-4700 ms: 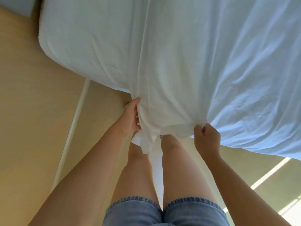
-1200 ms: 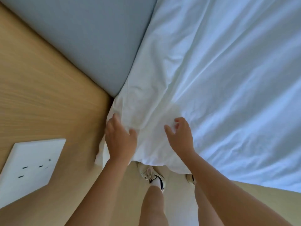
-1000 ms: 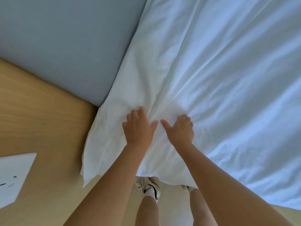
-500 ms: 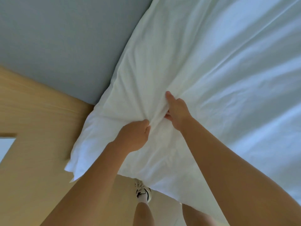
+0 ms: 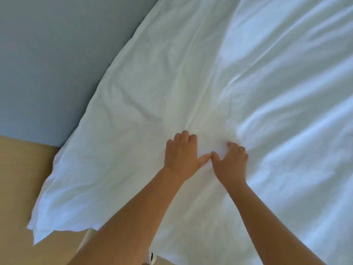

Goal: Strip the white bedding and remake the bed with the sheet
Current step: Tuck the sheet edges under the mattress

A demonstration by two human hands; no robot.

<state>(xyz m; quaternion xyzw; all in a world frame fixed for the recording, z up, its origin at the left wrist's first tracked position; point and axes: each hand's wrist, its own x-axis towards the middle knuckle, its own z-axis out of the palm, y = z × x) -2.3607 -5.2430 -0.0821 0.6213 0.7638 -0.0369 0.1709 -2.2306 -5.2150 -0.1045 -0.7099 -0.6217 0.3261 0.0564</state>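
Observation:
The white sheet (image 5: 172,73) covers the bed and fills most of the head view, with creases fanning out from my hands. Its loose corner (image 5: 44,224) hangs over the bed's near left edge. My left hand (image 5: 181,153) lies on the sheet near the middle, its fingers curled down into the fabric. My right hand (image 5: 231,163) lies right beside it, fingers curled into the fabric the same way. The two thumb tips touch. What lies under the sheet is hidden.
A blue-grey padded surface (image 5: 57,64) runs along the sheet's upper left edge. A light wooden surface (image 5: 21,178) lies to the left, below it. The tip of my shoe (image 5: 152,259) shows at the bottom edge.
Half a second ago both hands pinched a raised fold of the sheet. Now they lie lower and flatter on it, thumbs together, and more of the sheet's corner is spread out at left.

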